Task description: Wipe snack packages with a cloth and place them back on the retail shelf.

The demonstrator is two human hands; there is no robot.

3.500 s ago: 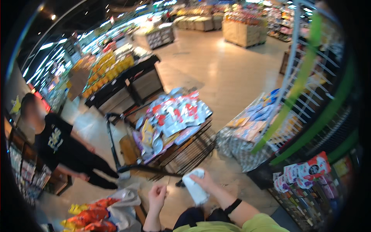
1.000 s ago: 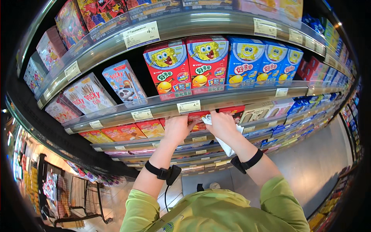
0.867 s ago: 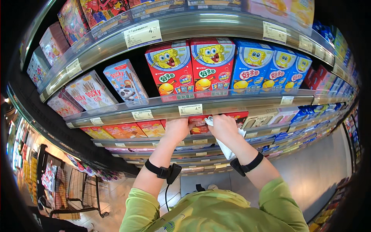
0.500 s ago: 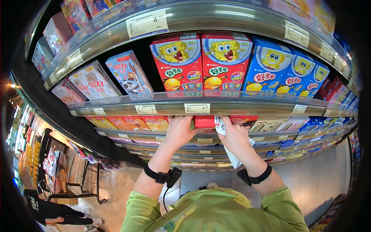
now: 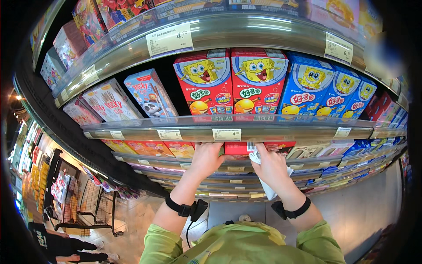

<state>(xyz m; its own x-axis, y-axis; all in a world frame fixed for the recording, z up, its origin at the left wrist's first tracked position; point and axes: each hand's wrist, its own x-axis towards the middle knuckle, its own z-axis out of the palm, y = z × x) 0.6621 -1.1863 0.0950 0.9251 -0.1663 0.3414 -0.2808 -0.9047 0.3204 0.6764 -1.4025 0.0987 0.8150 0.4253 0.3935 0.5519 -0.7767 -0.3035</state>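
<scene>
My left hand point(image 5: 206, 158) reaches in below the lip of the upper shelf, at the left side of a red box point(image 5: 236, 148). Its fingers point forward and the thumb is spread toward the box's front; the fingertips are hidden under the shelf edge. On the box's other side, my right hand point(image 5: 271, 167) is closed on a white cloth point(image 5: 267, 188) that hangs down beneath the palm. Its index finger stretches along the box's right end. Whether either hand grips the box cannot be seen.
Above stand large red cartoon boxes point(image 5: 203, 83), blue boxes point(image 5: 306, 86) and slim biscuit boxes point(image 5: 149, 93) behind a clear shelf lip point(image 5: 184, 124). More shelves run below. At left are a shopping cart point(image 5: 94, 202) and a person in black point(image 5: 57, 244).
The shelves sit slightly lower in the picture. My left thumb now shows stretched out toward the red box. My right hand still holds the cloth, at nearly the same place by the box.
</scene>
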